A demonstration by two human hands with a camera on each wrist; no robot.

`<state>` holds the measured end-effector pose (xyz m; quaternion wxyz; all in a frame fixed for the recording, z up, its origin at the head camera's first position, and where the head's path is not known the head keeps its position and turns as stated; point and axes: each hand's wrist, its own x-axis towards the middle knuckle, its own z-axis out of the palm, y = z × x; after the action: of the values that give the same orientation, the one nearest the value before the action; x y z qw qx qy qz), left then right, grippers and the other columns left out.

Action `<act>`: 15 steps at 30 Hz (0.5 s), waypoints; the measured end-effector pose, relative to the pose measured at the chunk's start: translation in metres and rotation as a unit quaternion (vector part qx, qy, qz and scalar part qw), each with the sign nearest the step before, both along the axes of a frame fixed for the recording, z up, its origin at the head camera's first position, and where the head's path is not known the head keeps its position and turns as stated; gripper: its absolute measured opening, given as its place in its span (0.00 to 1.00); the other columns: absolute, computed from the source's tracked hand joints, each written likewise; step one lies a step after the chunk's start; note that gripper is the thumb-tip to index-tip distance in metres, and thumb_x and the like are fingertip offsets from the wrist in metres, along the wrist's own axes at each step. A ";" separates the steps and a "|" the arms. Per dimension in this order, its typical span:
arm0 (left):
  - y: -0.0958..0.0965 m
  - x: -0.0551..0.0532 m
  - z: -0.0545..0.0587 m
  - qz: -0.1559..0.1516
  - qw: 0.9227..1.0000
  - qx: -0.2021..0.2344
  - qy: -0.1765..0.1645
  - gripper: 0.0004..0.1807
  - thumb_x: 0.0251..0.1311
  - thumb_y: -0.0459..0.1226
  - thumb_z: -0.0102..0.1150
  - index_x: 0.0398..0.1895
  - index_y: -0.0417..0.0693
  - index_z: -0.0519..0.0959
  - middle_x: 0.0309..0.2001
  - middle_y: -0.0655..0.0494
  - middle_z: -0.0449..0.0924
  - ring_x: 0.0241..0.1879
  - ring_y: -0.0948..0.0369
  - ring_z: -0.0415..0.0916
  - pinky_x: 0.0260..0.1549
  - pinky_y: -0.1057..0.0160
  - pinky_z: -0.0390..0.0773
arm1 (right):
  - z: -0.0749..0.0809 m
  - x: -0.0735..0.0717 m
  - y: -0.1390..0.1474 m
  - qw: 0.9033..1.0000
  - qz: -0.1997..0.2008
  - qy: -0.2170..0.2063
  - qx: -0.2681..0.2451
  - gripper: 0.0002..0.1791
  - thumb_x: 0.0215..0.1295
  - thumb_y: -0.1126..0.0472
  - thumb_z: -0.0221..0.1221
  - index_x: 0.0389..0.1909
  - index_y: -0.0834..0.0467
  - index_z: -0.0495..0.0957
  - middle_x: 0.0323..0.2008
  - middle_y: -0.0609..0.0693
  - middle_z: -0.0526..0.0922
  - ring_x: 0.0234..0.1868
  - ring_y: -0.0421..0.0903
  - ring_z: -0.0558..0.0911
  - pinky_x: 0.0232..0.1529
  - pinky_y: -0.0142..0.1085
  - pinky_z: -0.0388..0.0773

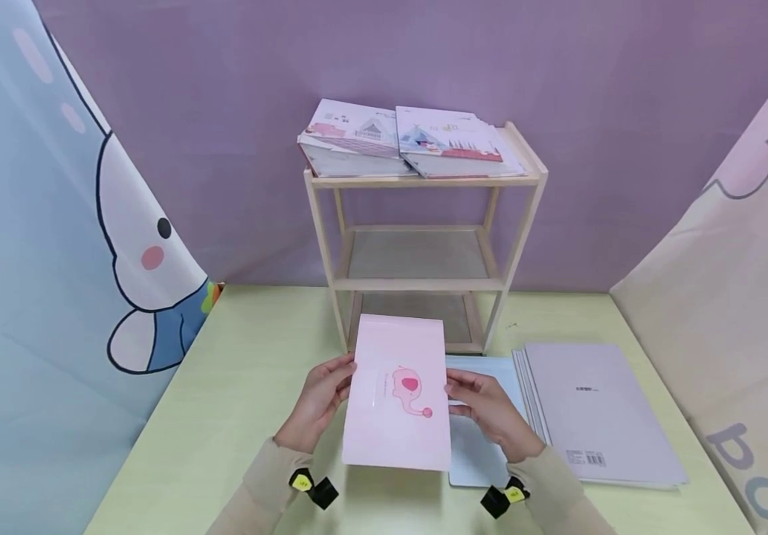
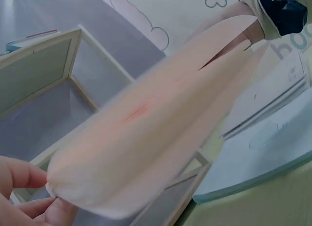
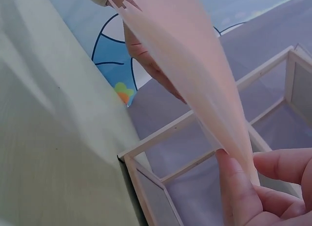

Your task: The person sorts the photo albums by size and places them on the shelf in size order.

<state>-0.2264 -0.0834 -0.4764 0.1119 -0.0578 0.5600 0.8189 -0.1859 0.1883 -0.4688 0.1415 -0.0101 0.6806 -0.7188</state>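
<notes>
A pink notebook (image 1: pixel 384 431) with a red elephant drawn on its cover is held up above the table, in front of the shelf. My left hand (image 1: pixel 320 397) pinches its left edge, and my right hand (image 1: pixel 491 409) pinches the right edge. From the left wrist, the notebook (image 2: pixel 122 138) looks bowed, its leaves slightly parted, with thumb and fingers at one corner. In the right wrist view, the right hand (image 3: pixel 263 192) grips the near edge between thumb and fingers. Beneath that hand lies a light blue notebook (image 1: pixel 480 453), partly covered.
A stack of pale lilac notebooks (image 1: pixel 611 409) lies at the right of the table (image 1: pixel 223 423). Behind stands a three-tier wooden shelf (image 1: pixel 417 284), with illustrated books (image 1: pixel 450 137) piled on its top tier. Printed curtains (image 1: pixel 36 223) hang around the table.
</notes>
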 end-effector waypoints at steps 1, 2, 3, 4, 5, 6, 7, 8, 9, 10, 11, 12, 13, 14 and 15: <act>0.001 0.000 0.001 0.003 1.000 0.003 -0.001 0.21 0.64 0.26 0.48 0.59 0.24 0.66 0.32 0.56 0.82 0.27 0.68 0.76 0.22 0.77 0.73 | 0.001 -0.001 0.000 1.000 -0.001 0.003 -0.003 0.27 0.67 0.65 0.55 0.62 0.76 0.61 0.48 0.56 0.79 0.40 0.40 0.81 0.40 0.33 0.81; 0.001 0.000 0.003 0.005 1.000 0.003 0.001 0.21 0.64 0.26 0.48 0.60 0.24 0.66 0.32 0.56 0.82 0.27 0.69 0.76 0.22 0.77 0.73 | 0.002 -0.001 0.000 1.000 -0.003 0.005 -0.007 0.27 0.67 0.65 0.55 0.62 0.76 0.61 0.47 0.55 0.80 0.40 0.40 0.81 0.40 0.33 0.81; 0.002 0.000 0.004 0.006 1.000 0.008 0.000 0.21 0.64 0.26 0.48 0.59 0.25 0.66 0.32 0.56 0.82 0.27 0.69 0.76 0.22 0.77 0.73 | 0.004 -0.002 0.000 1.000 -0.005 0.009 -0.008 0.27 0.67 0.66 0.55 0.62 0.76 0.61 0.47 0.56 0.80 0.40 0.40 0.81 0.40 0.33 0.81; 0.002 0.000 0.006 0.008 1.000 0.011 0.000 0.21 0.64 0.26 0.48 0.60 0.25 0.66 0.32 0.55 0.82 0.27 0.68 0.76 0.22 0.77 0.74 | 0.005 -0.002 0.000 1.000 -0.008 0.011 -0.010 0.27 0.67 0.66 0.54 0.62 0.76 0.61 0.48 0.56 0.80 0.40 0.40 0.81 0.40 0.33 0.81; 0.002 0.000 0.007 0.010 1.000 0.018 -0.004 0.21 0.64 0.26 0.48 0.60 0.25 0.66 0.33 0.55 0.82 0.27 0.68 0.76 0.23 0.76 0.74 | 0.006 -0.002 0.000 1.000 -0.012 0.013 -0.012 0.27 0.66 0.67 0.54 0.62 0.77 0.61 0.48 0.56 0.80 0.40 0.40 0.81 0.40 0.33 0.81; 0.002 0.001 0.009 0.010 1.000 0.022 -0.004 0.21 0.64 0.26 0.48 0.60 0.25 0.66 0.33 0.55 0.82 0.28 0.68 0.77 0.23 0.76 0.75 | 0.007 -0.002 -0.001 1.000 -0.018 0.014 -0.014 0.26 0.66 0.67 0.54 0.61 0.77 0.62 0.48 0.57 0.80 0.40 0.40 0.81 0.40 0.33 0.81; 0.002 0.001 0.010 0.010 1.000 0.028 -0.006 0.21 0.64 0.26 0.48 0.60 0.25 0.66 0.33 0.54 0.82 0.28 0.68 0.77 0.24 0.76 0.76 | 0.008 -0.002 -0.001 0.999 -0.025 0.015 -0.013 0.26 0.66 0.68 0.54 0.61 0.77 0.62 0.47 0.57 0.80 0.39 0.40 0.82 0.40 0.33 0.81; 0.002 0.002 0.012 0.008 0.999 0.031 -0.004 0.22 0.64 0.25 0.48 0.60 0.25 0.65 0.34 0.54 0.82 0.29 0.67 0.78 0.26 0.75 0.77 | 0.010 -0.002 -0.002 0.999 -0.032 0.016 -0.011 0.26 0.66 0.68 0.54 0.61 0.76 0.63 0.47 0.57 0.80 0.39 0.40 0.82 0.39 0.33 0.81; 0.002 0.002 0.013 0.007 0.999 0.037 -0.005 0.22 0.64 0.25 0.47 0.61 0.25 0.65 0.34 0.54 0.82 0.30 0.67 0.78 0.27 0.75 0.78 | 0.011 -0.002 -0.003 0.999 -0.038 0.015 -0.010 0.25 0.66 0.68 0.55 0.61 0.76 0.63 0.47 0.57 0.81 0.39 0.40 0.82 0.39 0.33 0.81; 0.001 0.003 0.015 0.006 0.999 0.038 -0.003 0.22 0.64 0.25 0.47 0.61 0.25 0.64 0.35 0.54 0.82 0.30 0.67 0.78 0.27 0.75 0.78 | 0.012 -0.002 -0.003 0.999 -0.045 0.016 -0.011 0.25 0.66 0.68 0.55 0.61 0.76 0.64 0.47 0.57 0.81 0.38 0.40 0.82 0.39 0.33 0.81; 0.001 0.003 0.016 0.006 0.999 0.041 -0.004 0.22 0.64 0.25 0.47 0.61 0.25 0.64 0.35 0.54 0.82 0.30 0.67 0.78 0.27 0.75 0.78 | 0.013 -0.001 -0.004 0.998 -0.051 0.018 -0.013 0.25 0.66 0.69 0.54 0.60 0.76 0.64 0.47 0.57 0.81 0.38 0.40 0.82 0.39 0.33 0.81; 0.001 0.003 0.018 0.005 0.999 0.041 -0.001 0.22 0.64 0.25 0.47 0.61 0.25 0.64 0.35 0.54 0.82 0.30 0.67 0.78 0.28 0.75 0.78 | 0.014 -0.001 -0.004 0.998 -0.053 0.021 -0.014 0.24 0.66 0.69 0.54 0.60 0.76 0.64 0.48 0.58 0.81 0.38 0.40 0.82 0.39 0.33 0.81; 0.001 0.004 0.019 0.006 0.999 0.042 0.001 0.22 0.64 0.26 0.47 0.61 0.25 0.64 0.35 0.54 0.82 0.30 0.68 0.78 0.27 0.75 0.77 | 0.016 -0.001 -0.004 0.998 -0.054 0.025 -0.014 0.24 0.66 0.69 0.54 0.60 0.76 0.64 0.48 0.58 0.80 0.38 0.40 0.82 0.39 0.33 0.81; 0.001 0.004 0.020 0.005 0.999 0.040 0.006 0.22 0.65 0.26 0.47 0.61 0.24 0.64 0.35 0.54 0.82 0.30 0.68 0.78 0.27 0.75 0.77 | 0.017 0.000 -0.005 0.998 -0.054 0.030 -0.017 0.24 0.66 0.69 0.54 0.60 0.76 0.64 0.49 0.60 0.80 0.38 0.40 0.82 0.39 0.33 0.81; 0.001 0.004 0.021 0.008 0.999 0.042 0.005 0.22 0.65 0.26 0.47 0.61 0.25 0.64 0.35 0.54 0.82 0.30 0.67 0.78 0.27 0.75 0.78 | 0.018 0.000 -0.005 0.998 -0.052 0.035 -0.020 0.24 0.66 0.69 0.54 0.60 0.76 0.64 0.50 0.61 0.79 0.39 0.40 0.83 0.40 0.33 0.81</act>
<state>-0.2226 -0.0822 -0.4556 0.1049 -0.0534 0.5254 0.8427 -0.1860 0.1836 -0.4510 0.0800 -0.0023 0.6699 -0.7381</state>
